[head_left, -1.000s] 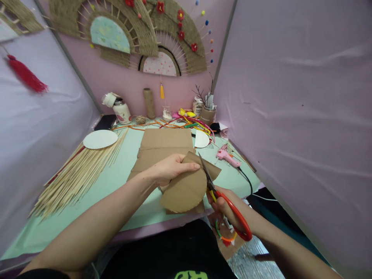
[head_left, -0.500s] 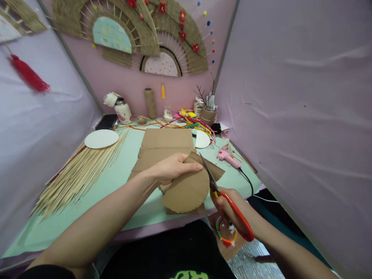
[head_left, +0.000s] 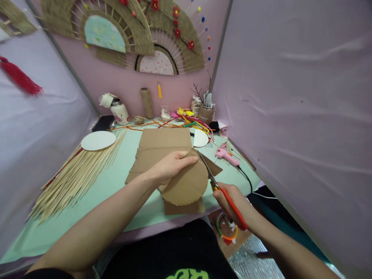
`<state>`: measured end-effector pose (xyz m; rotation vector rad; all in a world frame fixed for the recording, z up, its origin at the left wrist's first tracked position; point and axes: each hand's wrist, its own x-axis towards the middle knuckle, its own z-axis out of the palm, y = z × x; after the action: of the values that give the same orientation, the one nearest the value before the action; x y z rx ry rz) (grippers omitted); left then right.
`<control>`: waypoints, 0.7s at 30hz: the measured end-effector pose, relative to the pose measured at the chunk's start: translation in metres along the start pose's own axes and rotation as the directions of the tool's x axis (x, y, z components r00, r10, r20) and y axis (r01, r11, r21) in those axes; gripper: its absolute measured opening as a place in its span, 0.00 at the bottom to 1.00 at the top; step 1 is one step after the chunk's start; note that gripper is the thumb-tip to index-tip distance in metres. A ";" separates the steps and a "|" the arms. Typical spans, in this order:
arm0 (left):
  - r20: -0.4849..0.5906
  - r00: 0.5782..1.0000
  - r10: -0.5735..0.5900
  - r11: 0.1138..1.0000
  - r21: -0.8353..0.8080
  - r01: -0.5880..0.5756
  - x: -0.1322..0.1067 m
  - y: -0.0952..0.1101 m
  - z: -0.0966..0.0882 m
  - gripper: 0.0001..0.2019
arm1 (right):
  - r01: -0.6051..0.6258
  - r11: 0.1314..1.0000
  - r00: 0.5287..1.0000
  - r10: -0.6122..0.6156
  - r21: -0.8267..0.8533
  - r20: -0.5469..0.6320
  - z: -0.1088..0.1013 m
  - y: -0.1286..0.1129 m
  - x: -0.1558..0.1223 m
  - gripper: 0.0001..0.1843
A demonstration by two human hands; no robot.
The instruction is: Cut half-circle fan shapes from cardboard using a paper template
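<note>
A piece of brown cardboard with a rounded lower edge is gripped by my left hand, the thumb on top and the other fingers mostly hidden underneath. My right hand is closed round the orange-red handles of a pair of scissors. Their blades lie along the cardboard's upper right edge, and a pointed flap of it sticks out to the right beyond them. Below and behind the held piece, a larger cardboard sheet rests on the pale green table.
Thin wooden sticks lie fanned out at left, a white oval disc on top. A pink glue gun with a black cord is at right. A bottle, a twine roll and coloured pipe cleaners line the back.
The scissors have moved slightly up and left along the cardboard edge, their blades closer together. The held cardboard is turned and raised a little. The whole view has shifted slightly.
</note>
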<state>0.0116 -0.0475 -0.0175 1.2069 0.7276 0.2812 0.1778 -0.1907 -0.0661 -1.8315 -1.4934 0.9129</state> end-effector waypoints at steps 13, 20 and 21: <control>0.101 0.994 -0.030 0.993 0.118 0.018 -0.003 0.000 -0.007 0.20 | 0.201 0.965 0.949 -0.234 0.166 0.212 -0.001 0.009 -0.005 0.30; 0.057 0.998 -0.020 0.995 0.095 0.014 -0.004 -0.001 -0.015 0.21 | 0.229 0.960 0.939 -0.261 0.160 0.223 -0.005 0.008 -0.001 0.33; 0.042 0.999 -0.008 0.995 0.104 0.003 -0.004 -0.001 -0.016 0.21 | 0.233 0.963 0.937 -0.259 0.135 0.233 -0.007 0.007 0.000 0.32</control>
<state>-0.0020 -0.0387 -0.0195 1.3054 0.7156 0.2144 0.1877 -0.1927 -0.0675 -1.4540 -1.7455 1.1039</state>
